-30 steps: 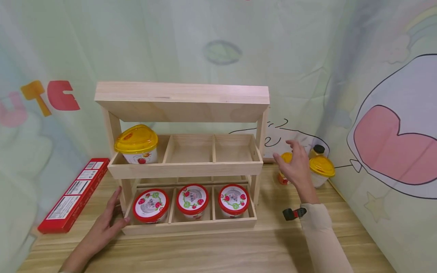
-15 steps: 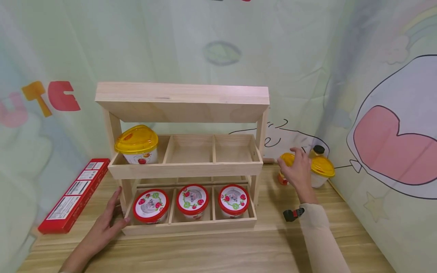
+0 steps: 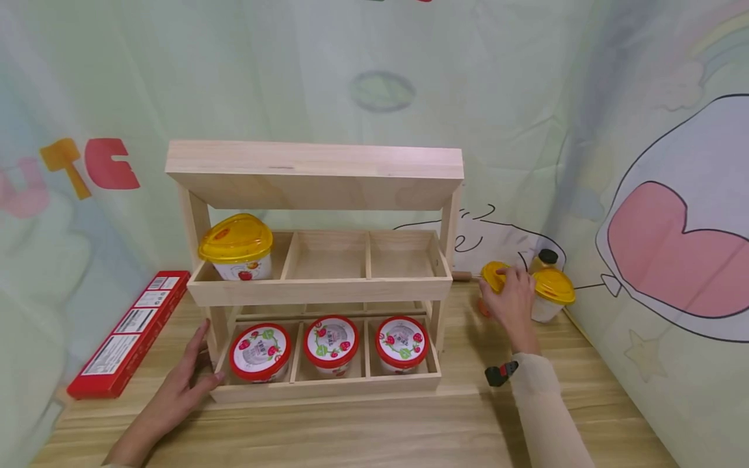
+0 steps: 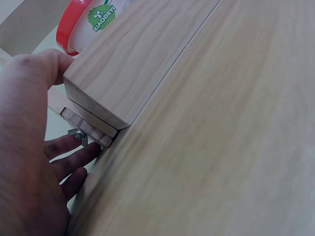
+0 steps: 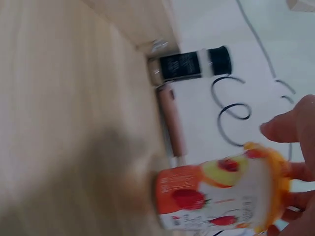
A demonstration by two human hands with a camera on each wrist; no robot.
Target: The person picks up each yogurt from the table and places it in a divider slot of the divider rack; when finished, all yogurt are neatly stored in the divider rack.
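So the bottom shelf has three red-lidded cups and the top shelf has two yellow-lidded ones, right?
Not quite. The head view shows the top shelf holding only one yellow-lidded cup, in its left compartment; the other two compartments are empty. The bottom shelf does hold three red-lidded cups.

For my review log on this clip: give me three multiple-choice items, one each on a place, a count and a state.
1. Where is the yellow-lidded cup on the rack?
A upper left slot
B upper right slot
C lower middle slot

2. How many red-lidded cups fill the lower row?
A one
B two
C three

3. What is the right hand doing?
A lying flat on the table
B gripping a yellow-lidded cup
C holding the red box

A: it sits beside two bare slots.
C: one per slot.
B: fingers wrap its lid.
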